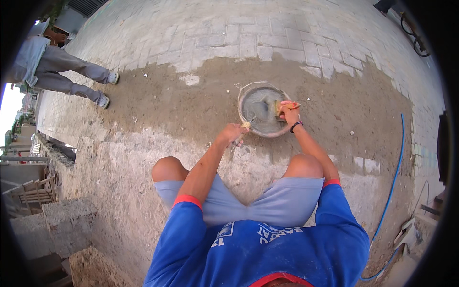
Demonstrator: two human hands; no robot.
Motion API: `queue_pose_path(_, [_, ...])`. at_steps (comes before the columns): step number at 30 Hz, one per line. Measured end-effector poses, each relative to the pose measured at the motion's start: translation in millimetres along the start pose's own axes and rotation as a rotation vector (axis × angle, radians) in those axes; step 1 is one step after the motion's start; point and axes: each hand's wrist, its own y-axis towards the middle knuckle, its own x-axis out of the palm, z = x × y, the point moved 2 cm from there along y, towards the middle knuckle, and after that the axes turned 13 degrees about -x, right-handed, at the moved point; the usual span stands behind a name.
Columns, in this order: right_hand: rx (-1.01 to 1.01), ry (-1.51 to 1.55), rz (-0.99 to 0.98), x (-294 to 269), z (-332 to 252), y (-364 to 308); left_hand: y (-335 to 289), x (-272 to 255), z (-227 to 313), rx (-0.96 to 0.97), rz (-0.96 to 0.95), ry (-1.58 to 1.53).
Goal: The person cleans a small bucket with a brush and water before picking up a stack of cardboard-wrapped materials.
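Observation:
A round bucket (240, 112) with a thin wire handle stands on the ground in front of my knees. Wet grey cement mix (256, 107) lies inside it. My left hand (231, 134) is closed round the pale wooden handle of a trowel (246, 125) at the bucket's near left rim; the metal end reaches into the bucket, partly sunk in the mix. Over the bucket's right side, my right hand (289, 114) grips a paintbrush (290, 105) with a red and yellowish handle. Its bristles point left, above or touching the mix; I cannot tell which.
Brown dirt surrounds the bucket, with grey paving blocks (248, 43) beyond. A person (67, 64) in grey trousers stands at the far left. A blue hose (397, 177) runs along the right. Concrete blocks (67, 225) lie at the lower left, and a wheel (413, 36) shows at upper right.

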Motion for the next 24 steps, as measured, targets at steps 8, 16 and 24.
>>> queue_pose_path(8, [-0.652, -0.327, -0.533, 25, -56, -31, 9, 8, -6, 0.158, -0.055, 0.266])
queue_pose_path(16, [-0.243, -0.65, -0.057, -6, -20, 21, -12, 11, 11, 0.14, -0.117, 0.07])
queue_pose_path(24, [-0.03, 0.319, -0.159, -10, -11, -8, 6, 6, 2, 0.05, -0.273, -0.244])
